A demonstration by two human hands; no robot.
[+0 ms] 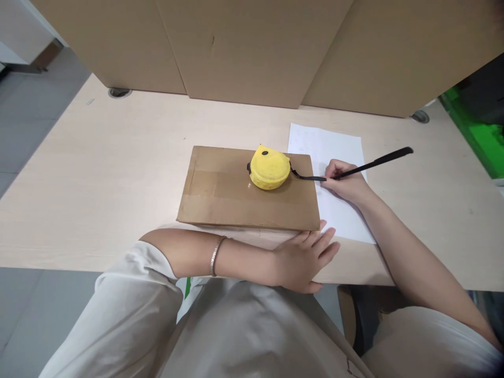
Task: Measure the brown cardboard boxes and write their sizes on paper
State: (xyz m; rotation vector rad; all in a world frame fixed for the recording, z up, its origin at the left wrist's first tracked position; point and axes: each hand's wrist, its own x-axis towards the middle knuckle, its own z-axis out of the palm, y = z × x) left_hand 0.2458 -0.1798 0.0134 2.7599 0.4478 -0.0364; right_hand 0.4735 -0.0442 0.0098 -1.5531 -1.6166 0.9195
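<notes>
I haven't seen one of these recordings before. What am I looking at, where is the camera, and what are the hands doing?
There is no machine here. A person wears one camera on the head, looking down at their own arms. On the pale table lies a flat cardboard box with a yellow tape measure on top and a sheet of paper beside it. The right hand holds a black pen over the paper. The left hand lies open at the box's near corner, holding nothing.

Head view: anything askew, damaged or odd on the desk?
Nothing stands out: the yellow round tape measure sits on the flat brown cardboard box; the right hand holds a black pen on white paper.
</notes>
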